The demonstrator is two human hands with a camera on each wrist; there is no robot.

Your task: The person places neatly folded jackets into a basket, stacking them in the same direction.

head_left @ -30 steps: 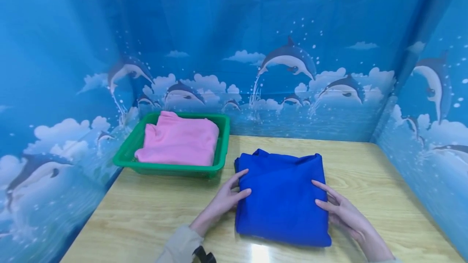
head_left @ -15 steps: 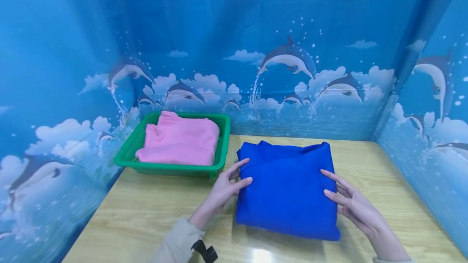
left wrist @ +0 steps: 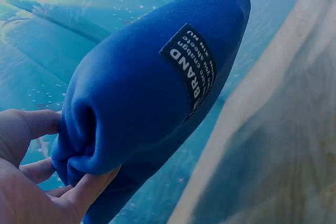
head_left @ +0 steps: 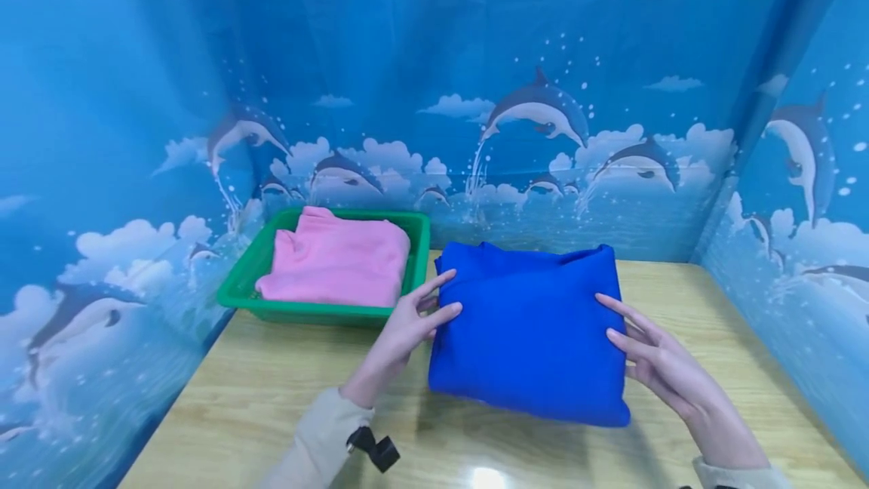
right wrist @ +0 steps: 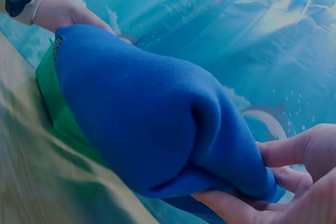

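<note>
A folded blue garment (head_left: 526, 330) hangs above the table between my two hands, its near edge tilted down. My left hand (head_left: 403, 330) grips its left edge, thumb on top and fingers underneath. My right hand (head_left: 668, 376) holds the right edge in the same way. In the left wrist view, a dark label with white lettering (left wrist: 190, 69) shows on the garment (left wrist: 131, 87). The right wrist view shows the folded end of the garment (right wrist: 157, 114) pinched between thumb and fingers. A folded pink garment (head_left: 339, 259) lies inside the green basket (head_left: 234, 289) at the left.
The wooden table (head_left: 271, 391) carries the basket at its back left, close to my left hand. Blue dolphin-print curtains (head_left: 434, 59) enclose the back and both sides. A dark wrist device (head_left: 373, 450) sits on my left sleeve.
Both hands have lifted the blue garment off the table and moved it away from me, then slightly left towards the basket. The pink garment stays in the basket.
</note>
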